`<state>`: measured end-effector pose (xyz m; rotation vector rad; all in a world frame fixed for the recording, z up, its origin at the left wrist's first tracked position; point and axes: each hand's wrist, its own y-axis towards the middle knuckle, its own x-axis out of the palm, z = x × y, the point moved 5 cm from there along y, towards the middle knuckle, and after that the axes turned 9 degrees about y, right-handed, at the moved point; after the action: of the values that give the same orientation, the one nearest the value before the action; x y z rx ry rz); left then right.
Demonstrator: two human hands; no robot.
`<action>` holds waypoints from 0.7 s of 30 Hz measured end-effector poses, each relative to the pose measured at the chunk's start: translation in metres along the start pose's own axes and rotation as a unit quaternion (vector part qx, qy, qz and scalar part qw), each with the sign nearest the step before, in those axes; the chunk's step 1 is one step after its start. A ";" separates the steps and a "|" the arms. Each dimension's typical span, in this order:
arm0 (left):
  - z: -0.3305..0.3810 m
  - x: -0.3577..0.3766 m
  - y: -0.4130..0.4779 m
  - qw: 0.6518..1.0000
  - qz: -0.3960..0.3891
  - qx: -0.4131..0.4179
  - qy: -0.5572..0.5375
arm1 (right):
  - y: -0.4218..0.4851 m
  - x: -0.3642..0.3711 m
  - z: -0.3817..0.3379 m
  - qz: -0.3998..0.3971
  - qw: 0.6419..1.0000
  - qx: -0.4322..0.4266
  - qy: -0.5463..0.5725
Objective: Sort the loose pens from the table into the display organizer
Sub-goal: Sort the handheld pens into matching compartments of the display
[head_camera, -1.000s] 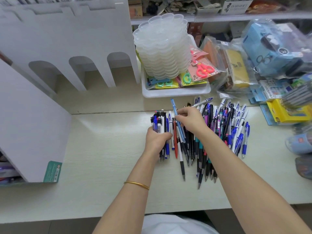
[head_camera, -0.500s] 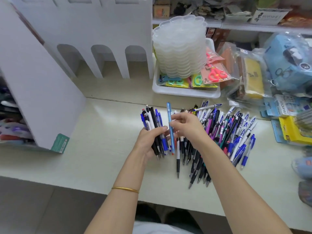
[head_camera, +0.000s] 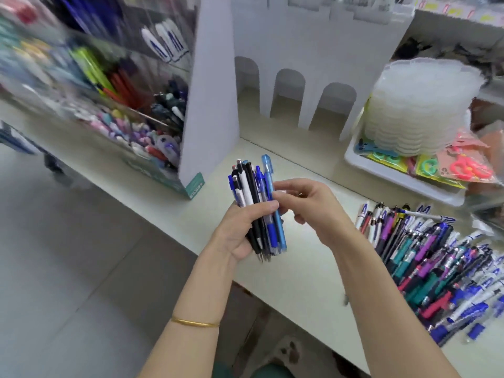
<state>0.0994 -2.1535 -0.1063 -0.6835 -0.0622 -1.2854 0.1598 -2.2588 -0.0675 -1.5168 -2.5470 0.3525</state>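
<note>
A gold bangle point(head_camera: 195, 322) sits on the left wrist. The left hand point(head_camera: 240, 230) is raised over the near edge of the bench point(head_camera: 300, 268). Its fingers and thumb are wrapped round a bundle of pens point(head_camera: 251, 192) held upright, tips down and caps up. The right hand point(head_camera: 308, 205) is just beside it, fingers curled, with its fingertips point(head_camera: 278, 196) pinching a light blue pen point(head_camera: 268, 173) at the right side of the bundle. The two hands meet at that pen.

To the right, the pile of loose pens point(head_camera: 436, 257) covers the bench from its near edge inward, well apart from the hands. Between the hands and the pile lies bare bench top, and more lies beyond the hands towards the far edge. The bench's near edge runs diagonally, with open floor on its left.

Beyond the bundle to the left stands the display organizer point(head_camera: 212, 105). Its white side wall faces the hands, and its blurred compartments point(head_camera: 122, 91) are crowded with coloured pens. An arched white panel point(head_camera: 313, 64) rises along the far edge. At the far right a white tray point(head_camera: 395, 184) holds a stack of clear lids point(head_camera: 420, 105) and packaged scissors point(head_camera: 469, 166).
</note>
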 end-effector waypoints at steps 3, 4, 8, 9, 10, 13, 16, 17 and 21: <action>0.028 -0.038 -0.013 0.999 0.001 0.046 0.002 | 0.002 0.052 -0.021 -0.048 0.998 -0.018 -0.020; 0.039 -0.053 -0.018 0.998 0.006 0.063 0.007 | 0.002 0.071 -0.029 -0.059 0.998 -0.024 -0.027; 0.090 -0.123 -0.039 0.991 0.038 0.115 0.058 | 0.009 0.154 -0.059 -0.066 0.995 -0.060 -0.040; 0.102 -0.142 -0.045 0.988 0.049 0.126 0.074 | 0.012 0.175 -0.067 -0.058 0.994 -0.082 -0.036; 0.115 -0.162 -0.050 0.984 0.064 0.138 0.088 | 0.015 0.195 -0.075 -0.045 0.992 -0.109 -0.032; 0.152 -0.215 -0.063 0.971 0.120 0.179 0.104 | 0.026 0.250 -0.098 -0.015 0.983 -0.182 -0.006; 0.181 -0.252 -0.072 0.961 0.148 0.199 0.118 | 0.040 0.304 -0.114 -0.048 0.976 -0.212 -0.003; 0.189 -0.261 -0.073 0.960 0.147 0.203 0.124 | 0.045 0.321 -0.119 -0.067 0.974 -0.216 -0.018; 0.214 -0.289 -0.064 0.962 0.144 0.207 0.103 | 0.073 0.377 -0.133 -0.095 0.955 -0.232 -0.161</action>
<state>0.0223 -1.8054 -0.0250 -0.1871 -0.0557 -1.0116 0.0760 -1.8769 0.0449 -1.4175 -3.1774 -0.0375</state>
